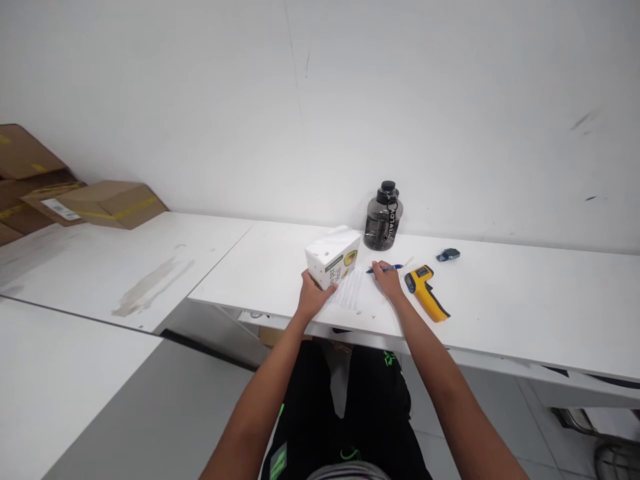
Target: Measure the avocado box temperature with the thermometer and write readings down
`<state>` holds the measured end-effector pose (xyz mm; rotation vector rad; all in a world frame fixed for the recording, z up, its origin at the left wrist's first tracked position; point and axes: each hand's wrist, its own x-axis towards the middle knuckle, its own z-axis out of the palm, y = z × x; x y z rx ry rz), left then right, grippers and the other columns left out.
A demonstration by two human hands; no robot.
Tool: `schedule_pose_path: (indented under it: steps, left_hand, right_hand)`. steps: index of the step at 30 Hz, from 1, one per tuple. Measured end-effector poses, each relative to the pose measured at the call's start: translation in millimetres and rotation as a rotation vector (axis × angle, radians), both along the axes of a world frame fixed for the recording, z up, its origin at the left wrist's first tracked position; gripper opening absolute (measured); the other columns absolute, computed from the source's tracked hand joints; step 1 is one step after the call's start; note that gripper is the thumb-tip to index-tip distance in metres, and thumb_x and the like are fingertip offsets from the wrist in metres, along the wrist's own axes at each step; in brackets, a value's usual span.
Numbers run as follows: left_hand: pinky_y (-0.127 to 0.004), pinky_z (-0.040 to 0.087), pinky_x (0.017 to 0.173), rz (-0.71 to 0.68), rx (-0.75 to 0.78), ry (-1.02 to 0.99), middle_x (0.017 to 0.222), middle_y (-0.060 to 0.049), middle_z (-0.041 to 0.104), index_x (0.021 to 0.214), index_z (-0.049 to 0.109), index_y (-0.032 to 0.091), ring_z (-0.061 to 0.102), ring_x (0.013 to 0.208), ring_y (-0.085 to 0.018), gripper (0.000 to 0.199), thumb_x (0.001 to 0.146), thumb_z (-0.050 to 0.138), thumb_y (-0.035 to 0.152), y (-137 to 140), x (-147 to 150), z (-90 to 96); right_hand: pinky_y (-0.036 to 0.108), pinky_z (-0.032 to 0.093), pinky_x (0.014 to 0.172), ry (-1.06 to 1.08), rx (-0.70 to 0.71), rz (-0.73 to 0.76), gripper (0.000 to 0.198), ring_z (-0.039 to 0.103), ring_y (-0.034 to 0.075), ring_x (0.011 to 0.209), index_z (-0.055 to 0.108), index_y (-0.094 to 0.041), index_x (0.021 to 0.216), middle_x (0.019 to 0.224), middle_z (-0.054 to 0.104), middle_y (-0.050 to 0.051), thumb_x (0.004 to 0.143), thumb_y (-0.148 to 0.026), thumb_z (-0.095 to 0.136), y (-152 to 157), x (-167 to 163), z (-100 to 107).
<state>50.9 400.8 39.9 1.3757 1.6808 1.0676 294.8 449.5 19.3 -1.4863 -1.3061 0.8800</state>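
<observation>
My left hand (pixel 313 295) is closed on the lower part of a white carton (pixel 331 259) with avocado pictures and printed words, held tilted above the table. In my right hand (pixel 387 281) is a blue pen (pixel 393 267), pinched between the fingers. A sheet of paper with lines of writing (pixel 353 291) lies flat between the hands, partly hidden by the carton. Just right of my right hand rests a yellow and black infrared thermometer gun (pixel 427 293). Behind the hands stands a dark see-through water bottle (pixel 383 219) with a black cap.
The white table (pixel 525 300) runs along a pale wall. Farther right on it lies a small dark blue object (pixel 448 255) I cannot make out. Brown cardboard boxes (pixel 117 202) are stacked at the far left. Another white tabletop (pixel 60 373) adjoins at the left.
</observation>
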Motion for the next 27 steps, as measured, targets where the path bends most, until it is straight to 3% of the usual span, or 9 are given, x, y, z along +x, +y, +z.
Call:
schedule_pose_path:
  steps: [17, 27]
  left_hand:
    - [-0.047, 0.052, 0.097, 0.002, -0.004, 0.002, 0.133, -0.016, 0.057, 0.119, 0.033, 0.025, 0.059, 0.125, -0.032, 0.076, 0.067, 0.087, 0.039, 0.4, -0.2, -1.2]
    - [-0.045, 0.051, 0.097, 0.004, 0.019, -0.015, 0.132, -0.015, 0.058, 0.119, 0.035, 0.025, 0.059, 0.125, -0.031, 0.076, 0.067, 0.087, 0.040, 0.7, -0.9, -2.9]
  right_hand:
    - [0.034, 0.042, 0.069, -0.009, -0.030, 0.069, 0.035, 0.054, 0.021, 0.066, 0.056, -0.026, 0.063, 0.056, 0.053, -0.001, 0.080, -0.054, 0.046, 1.4, 0.2, 1.2]
    - [0.033, 0.042, 0.068, -0.023, -0.015, 0.003, 0.034, 0.054, 0.021, 0.066, 0.053, -0.026, 0.062, 0.057, 0.055, -0.001, 0.080, -0.054, 0.047, 4.3, 1.0, -6.1]
